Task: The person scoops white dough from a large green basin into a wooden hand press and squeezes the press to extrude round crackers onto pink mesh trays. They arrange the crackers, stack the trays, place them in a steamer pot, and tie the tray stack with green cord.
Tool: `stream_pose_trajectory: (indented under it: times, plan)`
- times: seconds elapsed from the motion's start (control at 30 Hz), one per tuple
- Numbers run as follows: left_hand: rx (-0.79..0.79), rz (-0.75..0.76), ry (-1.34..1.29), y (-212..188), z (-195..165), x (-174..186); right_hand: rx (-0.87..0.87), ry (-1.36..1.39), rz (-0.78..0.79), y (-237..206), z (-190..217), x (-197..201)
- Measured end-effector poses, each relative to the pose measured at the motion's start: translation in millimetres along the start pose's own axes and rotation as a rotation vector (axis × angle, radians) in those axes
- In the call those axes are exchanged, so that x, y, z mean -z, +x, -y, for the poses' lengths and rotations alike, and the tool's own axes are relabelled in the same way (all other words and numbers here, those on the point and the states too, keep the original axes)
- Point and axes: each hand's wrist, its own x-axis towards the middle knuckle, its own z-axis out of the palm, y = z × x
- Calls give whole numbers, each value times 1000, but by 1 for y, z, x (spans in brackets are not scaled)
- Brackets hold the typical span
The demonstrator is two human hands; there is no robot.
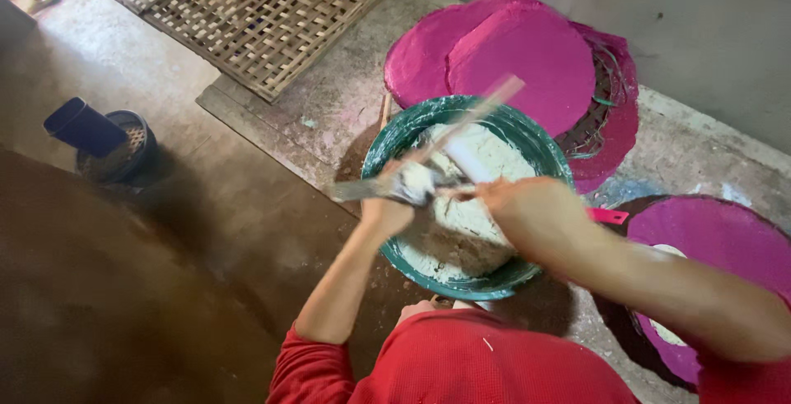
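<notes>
A round woven basket with a green rim (394, 137) sits on the floor in front of me, its inside coated with white paste. My left hand (386, 210) grips a flat paste-covered scraper (362, 190) over the basket's near left side. My right hand (527, 210) holds a long pale stick (478, 116) that slants up to the right across the basket, smeared white in the middle. The two tools cross over the basket. My sleeves and lap are red.
Pink-painted round baskets (511, 50) lean behind the green one, and another pink one (725, 239) lies at right under my arm. A woven bamboo mat (247, 9) lies at the back. A small dark basket with a dark blue cylinder (86, 128) stands at left.
</notes>
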Motion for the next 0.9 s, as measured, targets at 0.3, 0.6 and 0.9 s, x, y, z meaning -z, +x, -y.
stream_pose_trajectory:
  times: [0.3,0.6,0.9]
  plan:
    - [-350,-492,537,31,1,-1,-243,1031,-425,32,20,-114]
    - [-318,-423,-188,69,19,19,-246,1299,25,-3,-11,-178]
    - [42,883,-1195,-62,-60,-166,174,2125,-993,-100,-55,-53]
